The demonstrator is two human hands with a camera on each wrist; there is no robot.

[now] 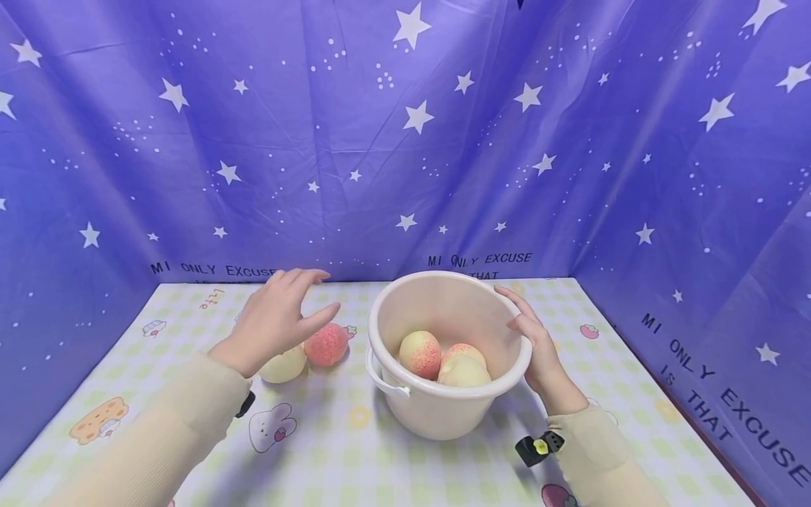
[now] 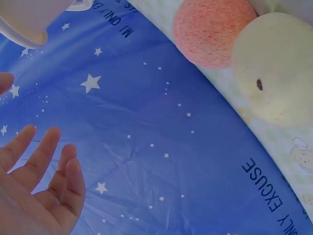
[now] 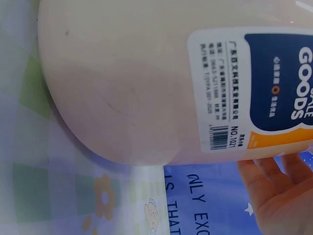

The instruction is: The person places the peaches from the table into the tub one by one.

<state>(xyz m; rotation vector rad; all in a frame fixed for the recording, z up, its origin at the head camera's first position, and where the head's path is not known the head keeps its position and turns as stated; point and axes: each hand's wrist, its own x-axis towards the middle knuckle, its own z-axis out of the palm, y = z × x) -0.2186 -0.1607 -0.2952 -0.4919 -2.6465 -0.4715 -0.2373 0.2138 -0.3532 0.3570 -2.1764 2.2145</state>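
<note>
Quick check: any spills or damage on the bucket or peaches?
No spill shows. Minor oddities: faint streaks on the bucket, perhaps scuffs, and a small dark spot on the pale peach outside it, possibly just its stem end. Neither looks clearly like damage.

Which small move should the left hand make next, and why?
I would probably lower the left hand onto the pink peach: the hand is empty and nearby, this peach lies outside, while other peaches lie in the bucket, which the right hand holds.

The bucket [image 1: 437, 414] is cream, the backdrop [image 1: 374, 151] blue (with white stars).
</note>
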